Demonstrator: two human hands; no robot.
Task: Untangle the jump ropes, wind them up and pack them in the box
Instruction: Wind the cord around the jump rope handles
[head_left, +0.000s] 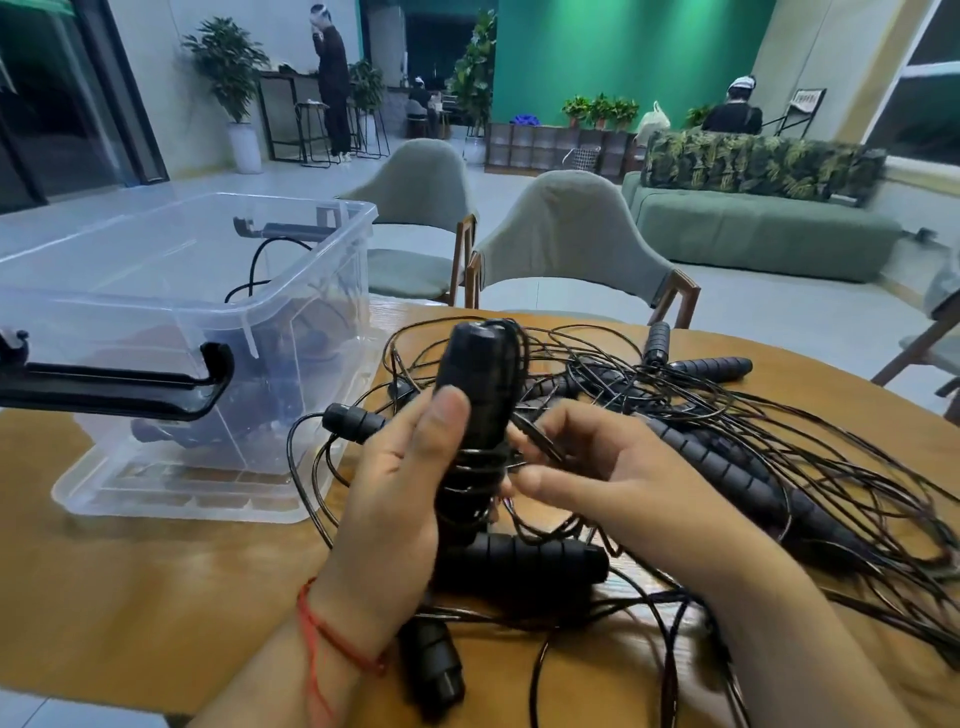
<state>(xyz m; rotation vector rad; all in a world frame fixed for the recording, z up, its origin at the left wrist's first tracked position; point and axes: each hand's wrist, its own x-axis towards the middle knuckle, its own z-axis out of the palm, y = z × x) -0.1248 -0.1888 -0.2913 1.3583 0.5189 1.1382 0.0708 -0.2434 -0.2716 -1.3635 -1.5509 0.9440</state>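
Winding step, roughly mid-way by the look. Gripping a black handle (478, 384) upright in left hand (395, 483), just right of the box (156, 306): fingers curled round it, thumb flat on the front, likely to steady it as a spool. Pinching the cord (470, 483) with right hand (587, 467) beside the handle, fingers bent, apparently to feed turns under tension; several coils already round its lower part. Further right of the box, on the table (130, 587), a tangle (727, 431) of other ropes, not yet sorted. Inside the open-topped box, dimly through the clear wall, at least one dark rope. Risk: loose strands snagging.
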